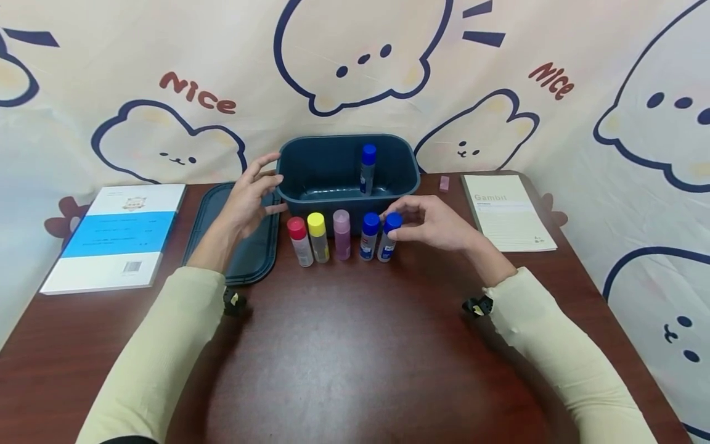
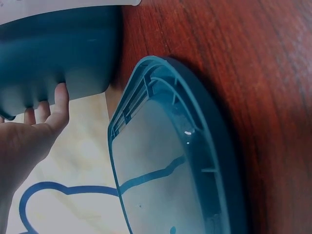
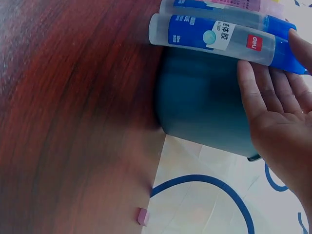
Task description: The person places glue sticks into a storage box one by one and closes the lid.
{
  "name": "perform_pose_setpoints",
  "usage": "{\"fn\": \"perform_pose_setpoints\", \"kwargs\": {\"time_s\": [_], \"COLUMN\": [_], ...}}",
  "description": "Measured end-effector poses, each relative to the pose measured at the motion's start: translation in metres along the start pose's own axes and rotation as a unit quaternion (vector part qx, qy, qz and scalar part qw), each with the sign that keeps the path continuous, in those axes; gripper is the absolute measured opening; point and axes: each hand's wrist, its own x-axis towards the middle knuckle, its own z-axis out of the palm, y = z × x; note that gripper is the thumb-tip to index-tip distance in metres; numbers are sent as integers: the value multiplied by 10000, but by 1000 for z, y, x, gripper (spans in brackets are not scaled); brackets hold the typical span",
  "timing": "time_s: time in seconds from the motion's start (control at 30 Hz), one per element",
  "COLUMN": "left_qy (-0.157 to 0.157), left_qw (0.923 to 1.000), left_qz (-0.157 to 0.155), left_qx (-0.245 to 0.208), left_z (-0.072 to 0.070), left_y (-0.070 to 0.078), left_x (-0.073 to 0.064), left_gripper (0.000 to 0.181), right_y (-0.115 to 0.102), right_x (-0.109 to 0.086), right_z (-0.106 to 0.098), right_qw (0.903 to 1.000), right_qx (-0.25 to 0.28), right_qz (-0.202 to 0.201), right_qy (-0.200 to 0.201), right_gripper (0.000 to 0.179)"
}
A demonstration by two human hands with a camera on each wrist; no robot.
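My left hand [image 1: 248,198] rests its extended fingers against the left side of the dark teal bin [image 1: 310,203]. At the right end of a row, my right hand [image 1: 435,223] pinches the blue cap of a liquid glue bottle [image 3: 212,36] between thumb and fingers. This bottle stands upright before the bin. To its left are a second blue-capped glue bottle [image 1: 368,237], a purple bottle [image 1: 342,235], a yellow-capped bottle [image 1: 318,238] and a red-capped bottle [image 1: 301,242]. Inside the bin, toward the right, another blue-capped glue bottle [image 1: 367,171] stands upright.
Left of the bin, its teal lid [image 1: 249,262] lies on the brown table [image 1: 355,345]. A white and blue book [image 1: 116,234] is at the far left. A notepad [image 1: 510,213] lies to the right, with a small pink block [image 1: 444,183] nearer the bin.
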Motion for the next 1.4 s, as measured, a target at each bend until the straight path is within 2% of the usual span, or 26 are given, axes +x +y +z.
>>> {"fn": "perform_pose_setpoints", "kwargs": {"time_s": [0.4, 0.67, 0.77, 1.1, 1.23, 1.4], "left_qy": [-14, -44, -65, -84, -113, -106], "left_qw": [10000, 9999, 9999, 9999, 9999, 9999], "left_qz": [-25, -66, -77, -34, -81, -90], "left_qx": [47, 68, 65, 57, 20, 42], "left_z": [-1, -2, -2, -3, -3, -2], "left_y": [0, 1, 1, 2, 3, 2], "left_x": [-1, -1, -1, 0, -1, -1], "left_gripper": [48, 48, 48, 49, 49, 49], "right_y": [-17, -27, -28, -36, -40, -46], "right_x": [-4, -2, 0, 6, 7, 6], "right_z": [-18, -24, -26, -34, -35, -38], "right_qw": [9983, 9957, 9938, 9851, 9811, 9744], "right_qx": [213, 268, 411, 806, 913, 1064], "right_qz": [-263, -189, -253, -829, -869, -722], "right_qy": [482, 871, 1001, 1271, 1465, 1845], "right_gripper": [31, 32, 31, 27, 25, 22]}}
